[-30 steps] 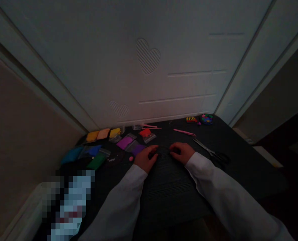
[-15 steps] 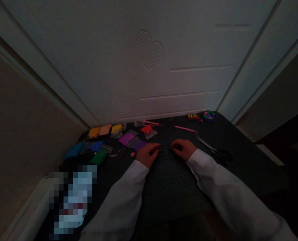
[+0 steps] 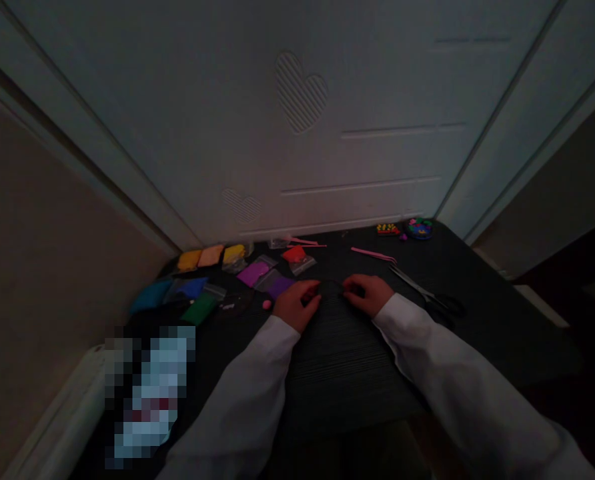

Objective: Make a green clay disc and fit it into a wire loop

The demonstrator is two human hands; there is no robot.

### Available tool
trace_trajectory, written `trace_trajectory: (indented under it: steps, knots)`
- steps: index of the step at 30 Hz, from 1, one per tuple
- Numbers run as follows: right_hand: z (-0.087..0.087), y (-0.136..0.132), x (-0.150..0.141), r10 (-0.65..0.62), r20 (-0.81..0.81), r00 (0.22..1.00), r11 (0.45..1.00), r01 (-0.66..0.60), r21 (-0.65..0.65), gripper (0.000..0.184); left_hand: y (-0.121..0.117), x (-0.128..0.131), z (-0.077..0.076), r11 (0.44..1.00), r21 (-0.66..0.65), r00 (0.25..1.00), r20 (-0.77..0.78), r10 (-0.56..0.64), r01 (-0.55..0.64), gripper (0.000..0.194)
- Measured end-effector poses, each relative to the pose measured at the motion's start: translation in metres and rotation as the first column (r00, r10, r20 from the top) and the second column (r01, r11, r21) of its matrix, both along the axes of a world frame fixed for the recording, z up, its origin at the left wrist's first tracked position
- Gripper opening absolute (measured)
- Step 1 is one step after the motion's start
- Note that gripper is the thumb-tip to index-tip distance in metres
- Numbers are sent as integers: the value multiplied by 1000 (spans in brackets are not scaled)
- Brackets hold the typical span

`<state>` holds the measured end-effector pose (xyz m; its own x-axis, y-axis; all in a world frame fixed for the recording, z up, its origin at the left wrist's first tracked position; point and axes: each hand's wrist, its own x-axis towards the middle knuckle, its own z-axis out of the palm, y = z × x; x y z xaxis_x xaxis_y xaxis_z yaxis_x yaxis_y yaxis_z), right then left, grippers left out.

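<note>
In dim light my left hand (image 3: 296,305) and my right hand (image 3: 366,292) rest close together on a dark ribbed mat (image 3: 337,360). Both have their fingers curled, pinching a thin dark thing (image 3: 331,288) that runs between them; I cannot make out what it is. White sleeves cover both arms. A purple clay bag (image 3: 277,287) lies just left of my left hand, and a small pink ball (image 3: 266,305) sits beside it.
Bags of clay in orange, yellow, red, magenta, blue and green (image 3: 212,273) lie at the left. Scissors (image 3: 427,297) and pink tweezers (image 3: 372,255) lie at the right, small colourful pieces (image 3: 407,229) at the back. A white door (image 3: 297,113) stands behind.
The view has tilted slightly, so everything sits a little higher in the picture. My hands have stayed together on the mat, barely shifting.
</note>
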<state>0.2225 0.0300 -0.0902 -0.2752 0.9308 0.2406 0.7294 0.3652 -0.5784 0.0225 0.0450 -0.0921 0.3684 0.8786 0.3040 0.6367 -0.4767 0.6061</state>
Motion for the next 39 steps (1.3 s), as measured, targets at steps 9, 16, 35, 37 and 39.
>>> trace_trajectory:
  steps: [9,16,35,37,39]
  knots:
    - [1,-1,0,1,3,1000,1000,-1,-6,16,1,-1,0,1000,5,1000,22,21,-21,26]
    - [4,-3,-2,-5,-15,1000,1000,5,6,21,2,-1,-3,1000,0,999,12,30,-30,25]
    - [11,-5,-7,30,-104,994,992,-17,123,26,-2,2,6,995,96,999,47,-12,7,30]
    - [11,-5,-8,31,-97,995,993,-20,113,26,-2,2,5,994,111,999,47,-18,13,28]
    - [10,-5,-8,17,-88,996,994,-8,107,26,-1,3,5,991,130,999,46,-26,20,28]
